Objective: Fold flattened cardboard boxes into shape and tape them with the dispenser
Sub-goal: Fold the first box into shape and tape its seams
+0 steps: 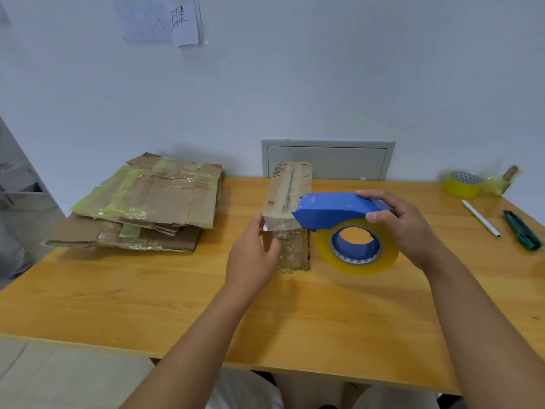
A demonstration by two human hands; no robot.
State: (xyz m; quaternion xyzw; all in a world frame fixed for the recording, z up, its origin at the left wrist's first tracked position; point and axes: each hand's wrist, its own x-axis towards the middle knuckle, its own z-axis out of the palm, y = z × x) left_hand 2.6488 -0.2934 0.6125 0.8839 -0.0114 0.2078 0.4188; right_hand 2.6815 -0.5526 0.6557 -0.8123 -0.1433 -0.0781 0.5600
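A narrow folded cardboard box (287, 199) stands on the wooden table (147, 290), its long side running away from me, with clear tape over its top seam and near end. My left hand (250, 255) holds the box's near left corner, thumb across the taped end face. My right hand (404, 225) grips the blue tape dispenser (333, 209) from above. The dispenser's nose sits at the box's near top edge. Its yellowish tape roll (380, 255) hangs to the right of the box.
A stack of flattened, tape-covered cardboard boxes (153, 202) lies at the table's back left. At the far right are a yellow tape roll (463, 184), a white pen (480, 218) and a green utility knife (523, 231). A wall panel (351, 160) sits behind the box.
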